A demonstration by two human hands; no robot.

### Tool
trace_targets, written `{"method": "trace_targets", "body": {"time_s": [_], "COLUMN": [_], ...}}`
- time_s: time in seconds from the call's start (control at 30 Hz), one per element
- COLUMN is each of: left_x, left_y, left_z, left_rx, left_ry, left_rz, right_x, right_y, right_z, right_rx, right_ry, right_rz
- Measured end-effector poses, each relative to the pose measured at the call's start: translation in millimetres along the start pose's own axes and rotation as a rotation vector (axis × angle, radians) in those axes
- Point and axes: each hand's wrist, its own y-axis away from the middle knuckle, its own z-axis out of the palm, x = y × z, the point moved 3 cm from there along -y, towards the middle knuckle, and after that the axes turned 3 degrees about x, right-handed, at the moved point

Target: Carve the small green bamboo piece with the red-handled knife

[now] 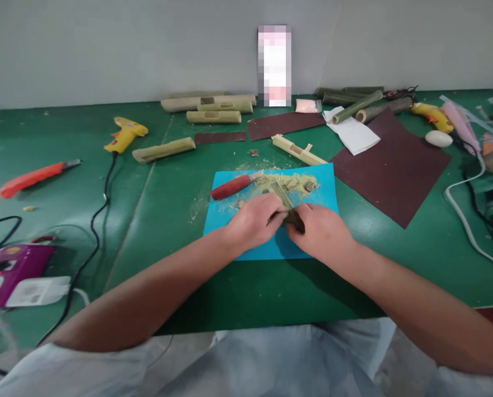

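both hands, left hand [252, 221] and right hand [321, 231], are gripping a bamboo piece [285, 203], its lower end hidden between them, over a blue sheet [324, 187] lying on the green table [167, 187] by a grey wall [106, 49].

Soft, even light, probably from overhead, keeps the green table [167, 182] bright, with a dim shadow beneath the right hand [323, 234] and a pale sheen beside it, while the lower left corner smears into blur, the edges bow, and a pixelated block [274, 65] masks top centre.
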Motion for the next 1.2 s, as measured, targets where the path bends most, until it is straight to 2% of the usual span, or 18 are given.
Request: {"method": "trace_targets", "body": {"time_s": [0.1,0.23,0.33,0.47,0.57,0.7,0.8,0.93,1.03,1.17,1.2], "left_x": [1,6,6,7,6,8,7,8,8,14,13], "left_y": [0,0,0,-1,-1,0,0,-1,-2,0,0], "left_z": [-2.1,3.4,1.3,4.2,0.4,3.4,0.8,4.0,-1.3,2.9,1.3], "left_rx": [0.114,-0.01,0.075,-0.034,0.084,-0.017,0.065,-0.054,0.085,-0.076,-0.018], "left_ry": [-0.041,-0.02,-0.035,-0.021,-0.055,-0.016,-0.031,0.049,-0.009,0.03,0.005], "left_rz": [-0.041,0.017,-0.03,-0.015,-0.052,-0.013,-0.051,-0.008,-0.045,0.017,-0.015], "right_x": [1,2,1,1,1,1,1,2,2,2,2], "right_y": [0,-1,-1,-2,-2,-1,-1,-1,0,-1,-1], "right_z": [-1,-3,-3,-2,0,0,-1,-1,-1,1,1], "right_rx": [0.001,-0.014,-0.019,-0.019,-0.005,-0.012,-0.017,-0.006,0.01,-0.003,0.001], "right_ry": [-0.011,-0.022,-0.013,-0.027,-0.025,-0.024,-0.02,-0.037,-0.037,-0.033,-0.036], "right_rz": [0.012,0.013,0.026,0.013,0.014,0.014,0.024,0.015,0.023,0.023,0.025]}}
